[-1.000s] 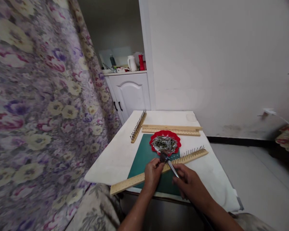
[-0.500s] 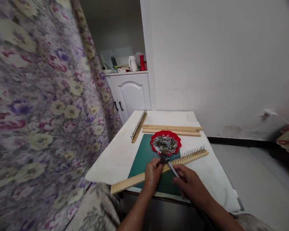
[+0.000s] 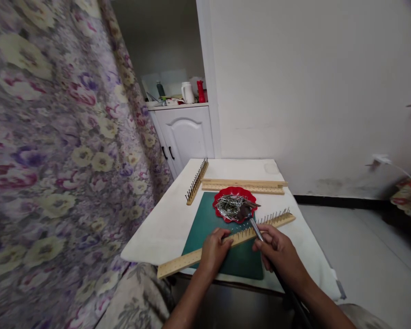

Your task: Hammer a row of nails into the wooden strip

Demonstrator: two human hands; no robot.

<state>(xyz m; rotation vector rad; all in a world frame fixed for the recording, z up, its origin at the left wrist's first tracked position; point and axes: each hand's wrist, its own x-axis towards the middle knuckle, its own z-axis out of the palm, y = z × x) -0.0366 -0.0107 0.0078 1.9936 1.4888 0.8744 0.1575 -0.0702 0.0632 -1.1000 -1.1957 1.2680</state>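
My right hand (image 3: 277, 249) is closed around the shaft of a claw hammer (image 3: 255, 228). The hammer's dark head is raised and overlaps the near right rim of a red scalloped dish (image 3: 233, 191). Loose nails (image 3: 230, 206) fill that dish. With fingers and thumb, my left hand (image 3: 214, 251) grips a pale wooden strip (image 3: 181, 263) lying slantwise across the green mat (image 3: 239, 265). Rows of small holes mark the strip's left part. Several nails stand upright in it from beside my left fingertips to the right end. Whether a nail is pinched there is too small to tell.
At the back left of the white-covered table (image 3: 154, 233) lies another strip full of upright nails (image 3: 197, 180). More wooden strips (image 3: 243, 187) lie behind the dish. A floral curtain (image 3: 71, 160) hangs close on the left; a white wall (image 3: 311, 100) stands behind.
The hammer head has lifted up and right, away from my left fingers, with my right hand moving right. My left hand has shifted slightly left along the strip.
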